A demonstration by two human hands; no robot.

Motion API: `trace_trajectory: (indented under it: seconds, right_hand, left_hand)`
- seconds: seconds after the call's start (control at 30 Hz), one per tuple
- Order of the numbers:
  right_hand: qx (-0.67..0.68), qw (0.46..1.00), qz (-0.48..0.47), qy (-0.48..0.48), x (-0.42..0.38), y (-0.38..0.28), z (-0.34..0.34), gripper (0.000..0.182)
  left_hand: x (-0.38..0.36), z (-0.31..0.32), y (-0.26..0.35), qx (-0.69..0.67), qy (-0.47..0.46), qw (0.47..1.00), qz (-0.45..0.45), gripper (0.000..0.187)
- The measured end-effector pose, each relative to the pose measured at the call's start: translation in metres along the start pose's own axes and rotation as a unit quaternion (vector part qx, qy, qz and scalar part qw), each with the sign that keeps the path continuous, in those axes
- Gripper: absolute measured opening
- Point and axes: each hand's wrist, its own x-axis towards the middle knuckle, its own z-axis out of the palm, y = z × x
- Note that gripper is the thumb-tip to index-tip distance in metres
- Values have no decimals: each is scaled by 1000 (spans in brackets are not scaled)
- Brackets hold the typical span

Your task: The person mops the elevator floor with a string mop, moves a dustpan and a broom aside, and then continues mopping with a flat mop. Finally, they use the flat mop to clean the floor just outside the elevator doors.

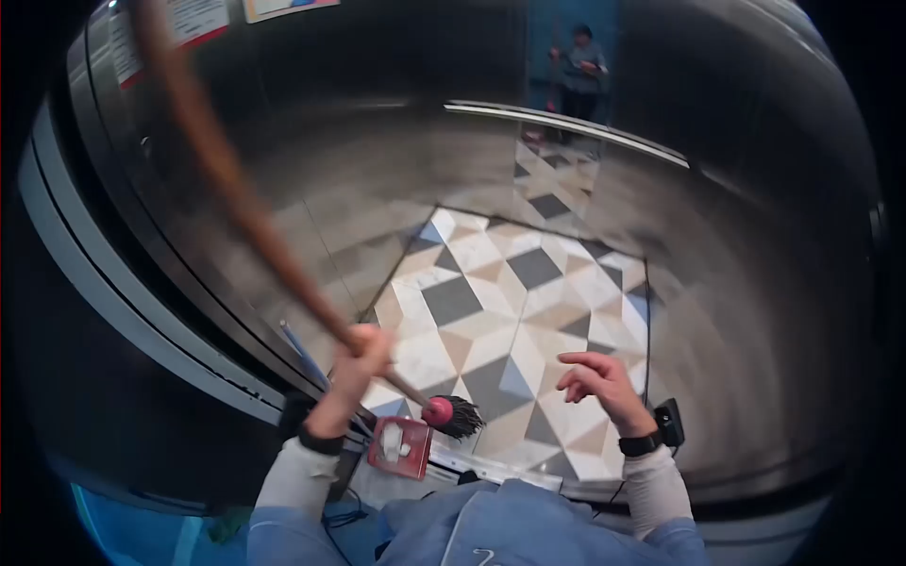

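Observation:
My left hand (359, 368) is wrapped round the wooden handle of a broom (274, 250), which slants up and away to the upper left. Its pink collar and dark bristles (457, 416) are down by the near edge of the patterned floor. Right beside the bristles is a red dustpan (401, 449) with white scraps in it. The dustpan's thin pale handle (304, 351) rises just left of my left hand. My right hand (602, 385) hovers over the right part of the floor, holding nothing, fingers loosely bent and apart.
Patterned tile floor (514, 325) lies inside a metal elevator car. A handrail (566, 128) runs along the back wall, where a mirror strip (576, 85) reflects a person. At left is the door frame (142, 311); a metal sill (500, 472) crosses before me.

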Motion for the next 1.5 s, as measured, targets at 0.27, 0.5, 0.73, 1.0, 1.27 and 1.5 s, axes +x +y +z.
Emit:
trace_trajectory:
  seconds: [0.27,0.5,0.73,1.0,1.27,1.5]
  right_hand:
    - [-3,955,-288,65,74,-138,-46,75]
    - [130,866,-465,130,146,-212,-137,96]
    - [227,871,-429,-74,199,-209,-275,23]
    - [210,846,-480,105,201,-161,-354,26]
    - [75,803,-536,251,218,-165,-338,33]
    - [-14,830,-466,305,319,-168,-362,34]
  left_hand:
    - [111,134,-71,100,-263,957,-71,35]
    - [190,233,-116,173,-398,901,-4,37]
    - [271,294,-146,237,-515,823,-31,33]
    - [361,357,-168,307,-598,739,-45,19]
    - [462,436,-223,221,-663,709,98,19]
    - [562,455,-189,-21,-686,706,175,33]
